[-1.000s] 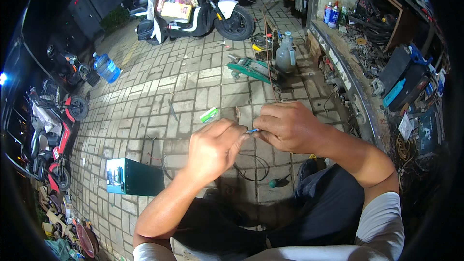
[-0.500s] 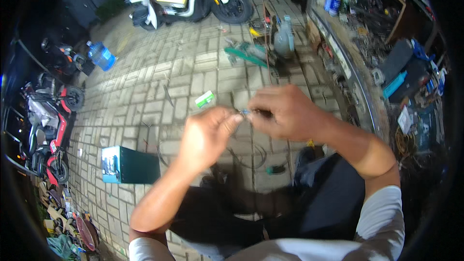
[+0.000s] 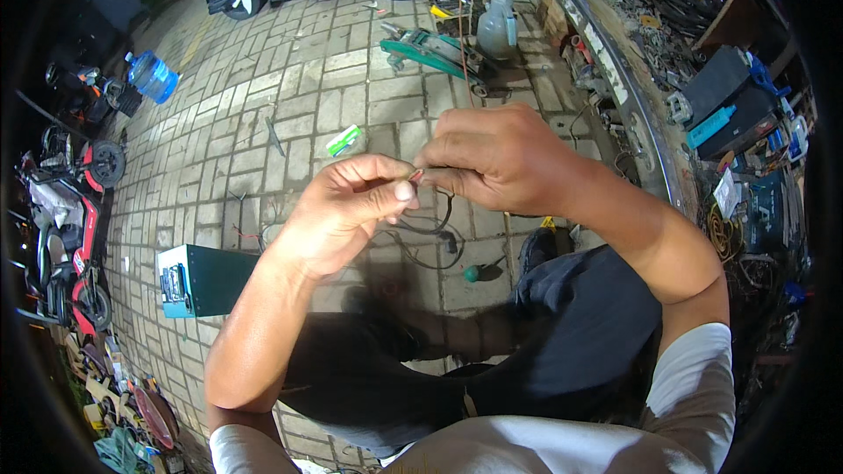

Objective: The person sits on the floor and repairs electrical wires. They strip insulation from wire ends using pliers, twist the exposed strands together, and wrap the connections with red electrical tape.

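In front of me the fingertips of both hands meet over a small reddish wire end point(image 3: 417, 175), mostly hidden by the fingers. My left hand point(image 3: 356, 197) is closed, thumb pressed to forefinger at this wire. Pinched closed on the other side of it is my right hand point(image 3: 492, 158). A dark cable point(image 3: 432, 230) hangs beneath the hands and loops over the paving, with a black connector point(image 3: 450, 242) on the ground. Close by lies a green-handled screwdriver point(image 3: 474, 273).
To the left stands a dark green box point(image 3: 219, 281). A small green-and-white box point(image 3: 343, 140) lies ahead. Farther off are a green floor jack point(image 3: 430, 54), a plastic jug point(image 3: 498, 26) and a blue water bottle point(image 3: 152, 76). Cluttered shelving point(image 3: 650, 35) lines the right; a red scooter point(image 3: 88, 228) stands left.
The view has shifted, so the ground things sit higher and farther left. Both hands stay together at the wire; their fingers have changed position, and the reddish end now shows.
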`<state>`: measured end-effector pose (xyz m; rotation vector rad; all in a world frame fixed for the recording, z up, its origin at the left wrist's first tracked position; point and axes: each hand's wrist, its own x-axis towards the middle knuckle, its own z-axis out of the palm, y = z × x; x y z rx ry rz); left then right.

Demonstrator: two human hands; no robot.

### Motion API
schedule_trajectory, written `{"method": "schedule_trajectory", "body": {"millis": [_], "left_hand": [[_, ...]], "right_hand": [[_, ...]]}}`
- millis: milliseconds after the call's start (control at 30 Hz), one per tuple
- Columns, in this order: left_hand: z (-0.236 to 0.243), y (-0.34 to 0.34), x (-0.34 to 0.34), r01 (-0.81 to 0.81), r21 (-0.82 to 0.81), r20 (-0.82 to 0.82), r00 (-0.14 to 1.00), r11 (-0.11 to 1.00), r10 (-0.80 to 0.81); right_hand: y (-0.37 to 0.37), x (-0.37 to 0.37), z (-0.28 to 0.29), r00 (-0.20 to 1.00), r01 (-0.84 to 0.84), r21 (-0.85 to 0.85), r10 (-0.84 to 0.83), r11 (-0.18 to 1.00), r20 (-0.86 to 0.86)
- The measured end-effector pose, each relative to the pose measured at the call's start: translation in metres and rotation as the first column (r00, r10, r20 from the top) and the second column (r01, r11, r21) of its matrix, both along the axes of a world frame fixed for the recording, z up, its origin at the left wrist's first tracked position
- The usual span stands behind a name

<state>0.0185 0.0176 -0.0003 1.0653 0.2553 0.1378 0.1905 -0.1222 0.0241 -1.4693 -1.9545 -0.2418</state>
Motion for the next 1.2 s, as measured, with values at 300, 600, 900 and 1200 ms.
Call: {"method": "schedule_trajectory", "body": {"millis": [300,600,900,1200], "left_hand": [[0.016,-0.013,-0.002,-0.270,0.726,0.249,0.961,0.632,0.123],[0.014,-0.002,0.001,-0.590,0.765,0.556,0.808,-0.260,-0.197],[0.017,-0.012,0.005,-0.373,0.866,0.370,0.926,-0.332,-0.074],[-0.006,-0.007,0.004,-0.235,0.952,0.211,0.968,-0.197,-0.134]], "right_hand": [[-0.001,-0.009,0.003,0.994,0.018,0.057,-0.012,0.998,-0.112],[-0.005,-0.015,0.017,0.802,-0.176,-0.360,-0.079,0.916,-0.592],[0.003,-0.002,-0.010,0.947,-0.076,-0.197,0.009,0.978,-0.321],[-0.007,0.007,-0.012,0.918,-0.136,-0.647,-0.150,0.750,-0.366]]}}
